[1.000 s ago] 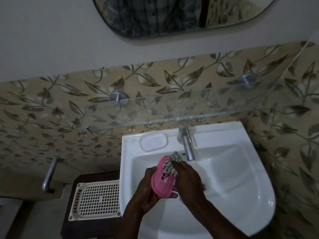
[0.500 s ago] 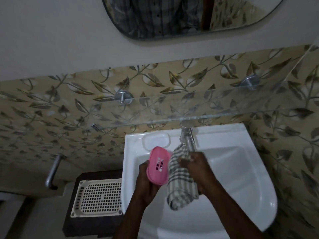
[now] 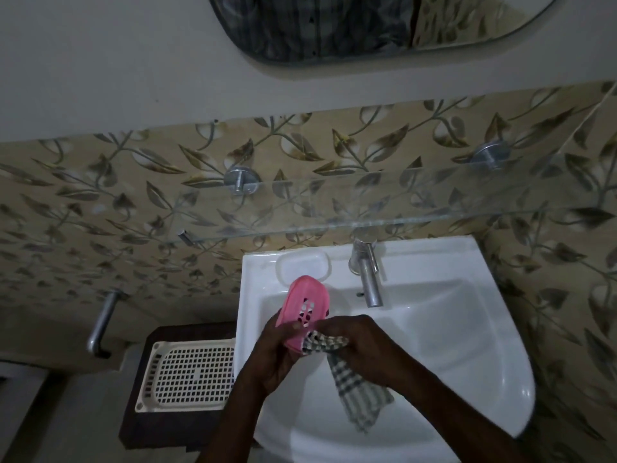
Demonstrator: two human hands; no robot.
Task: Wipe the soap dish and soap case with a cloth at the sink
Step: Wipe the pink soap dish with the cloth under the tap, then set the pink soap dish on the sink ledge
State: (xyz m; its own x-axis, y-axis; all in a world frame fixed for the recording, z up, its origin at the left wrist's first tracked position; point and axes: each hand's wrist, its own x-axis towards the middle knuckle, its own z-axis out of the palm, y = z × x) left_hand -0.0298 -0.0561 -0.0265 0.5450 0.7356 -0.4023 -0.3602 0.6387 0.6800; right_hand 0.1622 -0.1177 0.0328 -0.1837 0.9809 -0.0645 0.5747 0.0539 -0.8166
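A white sink (image 3: 467, 345) is fixed under a glass shelf (image 3: 367, 222), with a metal tap (image 3: 369, 279) at its back edge. A checked cloth (image 3: 360, 389) is gripped in the closed right hand (image 3: 364, 345); its bunched top is pressed against the pink soap case (image 3: 305, 312) and its tail is hung down into the basin. The case, oval with slotted holes, is held tilted above the basin's left side, clasped at its lower end by the left hand (image 3: 277, 355). A moulded soap dish (image 3: 303, 267) is seen on the rim behind it.

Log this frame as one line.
left hand: holds pink case | right hand: cloth on case's lower end | over sink
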